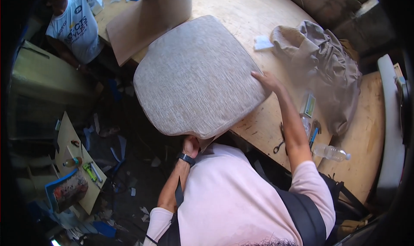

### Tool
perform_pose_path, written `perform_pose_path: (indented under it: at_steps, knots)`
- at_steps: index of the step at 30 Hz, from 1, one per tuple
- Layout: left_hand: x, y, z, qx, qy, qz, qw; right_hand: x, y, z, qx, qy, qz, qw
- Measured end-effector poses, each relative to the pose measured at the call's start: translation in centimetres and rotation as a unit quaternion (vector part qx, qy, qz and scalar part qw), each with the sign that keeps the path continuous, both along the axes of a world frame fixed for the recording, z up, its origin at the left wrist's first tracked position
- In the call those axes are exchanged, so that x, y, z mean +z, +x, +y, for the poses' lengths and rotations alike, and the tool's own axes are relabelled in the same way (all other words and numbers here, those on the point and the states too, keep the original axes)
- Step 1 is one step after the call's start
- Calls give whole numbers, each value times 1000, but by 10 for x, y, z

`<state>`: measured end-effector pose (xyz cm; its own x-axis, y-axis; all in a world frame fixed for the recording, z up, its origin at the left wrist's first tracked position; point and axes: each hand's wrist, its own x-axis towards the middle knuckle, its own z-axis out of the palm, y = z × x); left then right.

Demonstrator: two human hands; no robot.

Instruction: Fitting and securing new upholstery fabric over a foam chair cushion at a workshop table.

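A seat cushion (202, 78) in grey-beige woven fabric with piped edges is held up over the front edge of the wooden table. My right hand (266, 81) grips its right edge, the thumb on top and the other fingers hidden behind. At the cushion's near edge, my left hand (190, 146) is closed against the underside, beside a notch in the outline. A loose flap of cloth (206, 143) hangs next to that hand. What lies under the cushion is hidden.
On the table (254, 13) lie a crumpled brown cloth (319, 65), scissors (279, 146), a clear plastic bottle (332, 152) and a small box (308, 106). Another person (75, 28) stands at the far left. Scraps litter the floor, near a board (97, 190) with tools.
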<state>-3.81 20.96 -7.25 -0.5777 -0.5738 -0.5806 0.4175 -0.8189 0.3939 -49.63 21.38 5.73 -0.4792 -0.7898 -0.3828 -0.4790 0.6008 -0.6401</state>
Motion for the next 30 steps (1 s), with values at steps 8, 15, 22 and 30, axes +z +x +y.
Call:
perform_pose_path:
  at_steps: [8,15,22,30]
  knots:
    - [56,15,-15,-174,-26,-159,971,10,84,174,-136,0,17,991]
    - [24,7,-116,-133,-89,-168,973,13,154,221,-178,80,-49,980]
    - [35,-14,-67,87,-41,-34,995,54,162,163,147,-149,374,904]
    - [-4,-44,-58,208,-13,-199,957,43,217,12,582,-86,252,768]
